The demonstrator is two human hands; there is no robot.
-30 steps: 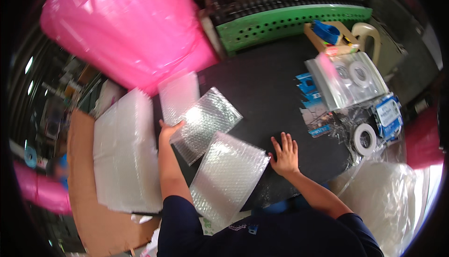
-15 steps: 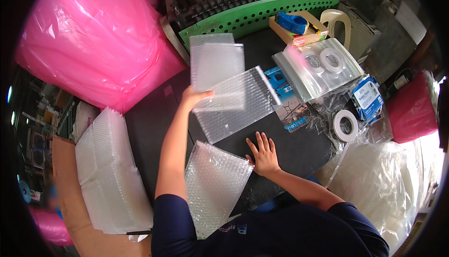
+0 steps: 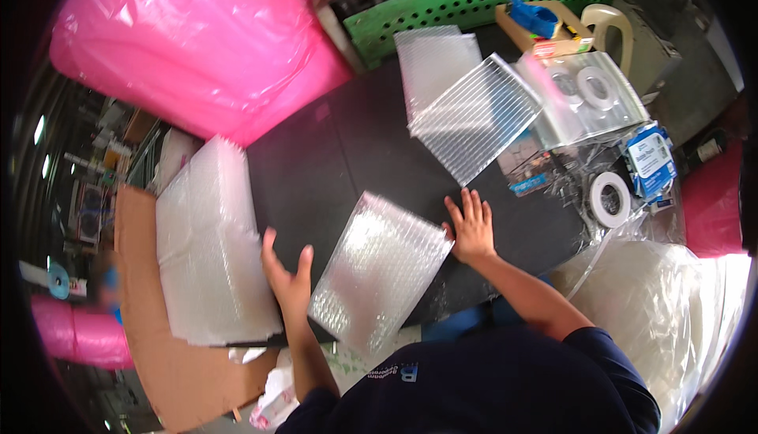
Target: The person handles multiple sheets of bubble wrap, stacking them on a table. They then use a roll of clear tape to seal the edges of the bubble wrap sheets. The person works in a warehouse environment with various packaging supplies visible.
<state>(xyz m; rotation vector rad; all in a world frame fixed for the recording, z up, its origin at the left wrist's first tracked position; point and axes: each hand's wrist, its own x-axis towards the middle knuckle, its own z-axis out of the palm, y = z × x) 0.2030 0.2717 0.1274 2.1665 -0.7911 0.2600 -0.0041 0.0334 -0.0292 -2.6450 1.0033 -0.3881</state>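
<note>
A stack of bubble-wrap sheets (image 3: 209, 248) lies at left on the black bench (image 3: 332, 157). The left hand (image 3: 286, 274), back from the far pouches (image 3: 474, 110), hangs open and empty; the right hand (image 3: 471, 229) presses flat beside the near bubble-wrap pouch (image 3: 379, 268).

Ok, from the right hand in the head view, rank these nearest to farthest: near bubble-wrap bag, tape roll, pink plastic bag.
1. Near bubble-wrap bag, just left of the right hand, touching it.
2. Tape roll, off to its right.
3. Pink plastic bag, far upper left.
</note>
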